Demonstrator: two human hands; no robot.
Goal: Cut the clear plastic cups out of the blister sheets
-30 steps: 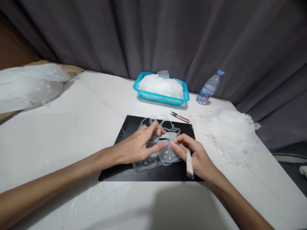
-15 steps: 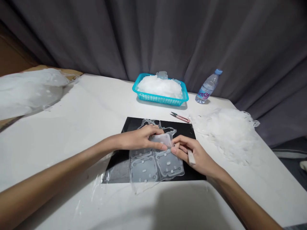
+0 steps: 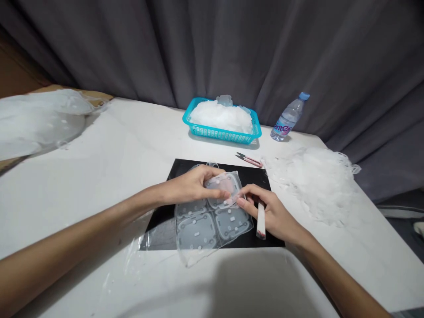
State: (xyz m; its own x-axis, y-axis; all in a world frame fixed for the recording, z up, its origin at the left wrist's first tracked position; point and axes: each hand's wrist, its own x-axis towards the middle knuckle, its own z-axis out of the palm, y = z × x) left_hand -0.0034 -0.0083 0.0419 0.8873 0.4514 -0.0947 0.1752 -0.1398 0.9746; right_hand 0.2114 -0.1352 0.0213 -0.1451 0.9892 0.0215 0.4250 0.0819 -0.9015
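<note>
A translucent silicone-like sheet (image 3: 197, 229) with rounded square panels and small raised studs lies over a black mat (image 3: 162, 223). My left hand (image 3: 200, 184) grips its upper part, thumb on top and fingers behind, so that one panel (image 3: 222, 184) is lifted and tilted. My right hand (image 3: 268, 210) is closed round a white stick-like handle (image 3: 261, 223) with a reddish end. Its thumb and index fingertips meet the right edge of the lifted panel. Whatever tip the handle has is hidden by the fingers.
Pink-handled thread snips (image 3: 250, 160) lie behind the mat. A turquoise basket (image 3: 225, 134) of white translucent pieces and a water bottle (image 3: 288, 119) stand at the back. To the right is a heap of clear scraps (image 3: 318, 185); on the left, a filled plastic bag (image 3: 43, 121).
The upper panel is raised and turned more toward me. The white handle in my right hand has swung down to point nearer me. The sheet has shifted slightly left.
</note>
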